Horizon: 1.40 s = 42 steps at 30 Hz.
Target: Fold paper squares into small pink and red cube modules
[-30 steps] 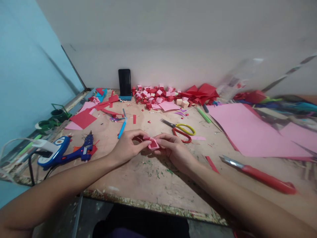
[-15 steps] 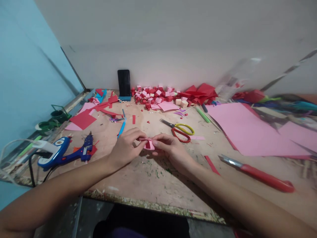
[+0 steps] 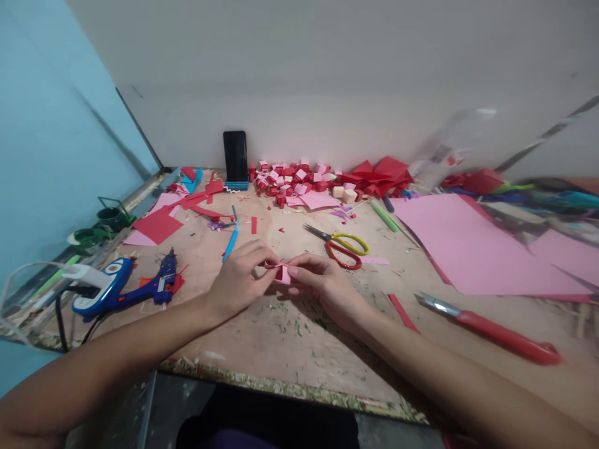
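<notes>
A small folded piece of pink and red paper (image 3: 283,275) is held between both hands above the middle of the table. My left hand (image 3: 246,271) pinches its left edge between thumb and fingers. On the other side, my right hand (image 3: 322,280) grips the right edge, thumb in front. Fingers cover part of the paper, so its full shape is hidden. Beyond my right hand lie scissors (image 3: 339,245) with one yellow and one red handle. A blue pen-like stick (image 3: 230,242) rests just past my left hand.
A blue glue gun (image 3: 140,290) lies at left. At right are a red-handled utility knife (image 3: 496,332) and large pink sheets (image 3: 472,249). Small pink and red paper cubes (image 3: 290,179) are heaped at the back, beside a phone (image 3: 234,156) on a stand. Red scraps (image 3: 159,224) lie back left.
Both hands stay in nearly the same place. The paper between the fingers has shifted slightly, with its folded top edge at a different angle.
</notes>
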Motion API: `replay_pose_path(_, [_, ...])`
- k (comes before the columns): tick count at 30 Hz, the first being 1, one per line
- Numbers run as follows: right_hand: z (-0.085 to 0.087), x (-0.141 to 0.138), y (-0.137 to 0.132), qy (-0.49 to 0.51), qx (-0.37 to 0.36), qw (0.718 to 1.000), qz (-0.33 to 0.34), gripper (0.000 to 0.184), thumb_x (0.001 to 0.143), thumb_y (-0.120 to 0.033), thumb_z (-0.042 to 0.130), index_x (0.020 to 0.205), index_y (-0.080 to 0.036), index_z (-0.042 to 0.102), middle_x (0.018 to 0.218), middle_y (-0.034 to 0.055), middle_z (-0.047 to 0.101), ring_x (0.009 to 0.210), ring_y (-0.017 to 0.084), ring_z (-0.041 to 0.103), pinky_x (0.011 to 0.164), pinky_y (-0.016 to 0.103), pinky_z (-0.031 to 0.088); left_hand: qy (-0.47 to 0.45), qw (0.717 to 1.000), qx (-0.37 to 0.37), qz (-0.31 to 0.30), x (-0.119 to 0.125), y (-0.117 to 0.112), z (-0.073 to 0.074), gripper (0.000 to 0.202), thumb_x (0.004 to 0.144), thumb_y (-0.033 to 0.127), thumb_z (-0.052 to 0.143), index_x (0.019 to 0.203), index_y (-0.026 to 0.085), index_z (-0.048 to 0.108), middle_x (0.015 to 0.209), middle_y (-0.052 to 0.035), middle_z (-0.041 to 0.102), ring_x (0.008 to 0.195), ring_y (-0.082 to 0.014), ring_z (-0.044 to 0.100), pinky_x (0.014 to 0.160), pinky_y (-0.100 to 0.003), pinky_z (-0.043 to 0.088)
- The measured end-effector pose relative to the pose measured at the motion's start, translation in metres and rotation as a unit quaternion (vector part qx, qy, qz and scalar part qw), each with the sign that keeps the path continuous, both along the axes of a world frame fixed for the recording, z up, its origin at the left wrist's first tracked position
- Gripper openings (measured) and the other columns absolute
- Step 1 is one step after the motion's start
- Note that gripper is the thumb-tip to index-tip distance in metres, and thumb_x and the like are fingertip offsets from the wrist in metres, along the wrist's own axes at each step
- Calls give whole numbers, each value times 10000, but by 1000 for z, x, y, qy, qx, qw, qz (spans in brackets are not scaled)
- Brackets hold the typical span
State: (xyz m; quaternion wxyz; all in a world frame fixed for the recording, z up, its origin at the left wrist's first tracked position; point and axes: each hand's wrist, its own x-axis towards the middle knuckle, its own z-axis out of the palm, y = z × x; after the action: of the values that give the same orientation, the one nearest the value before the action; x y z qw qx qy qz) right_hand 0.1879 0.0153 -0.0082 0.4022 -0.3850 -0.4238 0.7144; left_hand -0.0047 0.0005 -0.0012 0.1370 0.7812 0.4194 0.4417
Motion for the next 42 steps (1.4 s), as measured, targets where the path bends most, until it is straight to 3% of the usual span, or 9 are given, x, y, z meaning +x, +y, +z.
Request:
replay_pose_path(6, [1,0,0,24,-24,999,9,242,682,-285,911,801,-147,751,784,43,728,653,150,692,666,301,615,8,1000,-11,2,1,0,-1,107,883,110,652,808,185,635,801,-14,643,785,-172,612,715,-292,477])
replay_pose_path(12, [0,1,1,28,-23,999,7,214,692,-258,895,786,-144,741,778,53,730,665,161,696,672,306,616,0,999,-11,-34,-1,3,-2,102,935,135,612,927,189,698,930,-54,716,895,-193,662,820,-327,513])
replay_pose_path(26, [-1,1,1,29,-25,999,12,230,708,-279,888,821,-146,739,781,59,751,642,167,719,656,298,614,-1,1000,24,-11,-2,0,0,112,903,121,657,811,184,650,810,-24,672,793,-168,637,733,-290,497])
replay_pose_path(31, [-1,1,2,38,-30,999,-16,247,678,-269,905,804,-143,735,763,53,744,639,155,706,633,270,601,4,999,21,-40,-2,-1,6,42,911,167,656,914,189,693,872,-47,716,813,-178,665,760,-304,530])
replay_pose_path(34, [0,2,3,44,-40,998,-31,244,673,-265,906,788,-149,726,741,40,732,624,142,684,617,259,592,1,998,21,-58,-3,-1,9,116,923,176,622,985,182,720,934,-77,728,865,-196,680,804,-332,546])
replay_pose_path(38, [1,3,3,39,-46,998,-31,228,676,-253,898,797,-150,734,774,53,742,643,149,689,616,256,583,-6,998,4,-70,-5,-1,9,209,931,129,553,987,177,748,941,-82,726,873,-195,674,805,-333,543])
replay_pose_path(42, [1,2,3,39,-49,998,-29,227,675,-257,897,795,-149,736,755,58,742,628,155,687,609,265,575,-34,997,-38,-60,-4,1,9,163,927,155,601,934,193,759,900,-59,739,850,-189,680,797,-323,540])
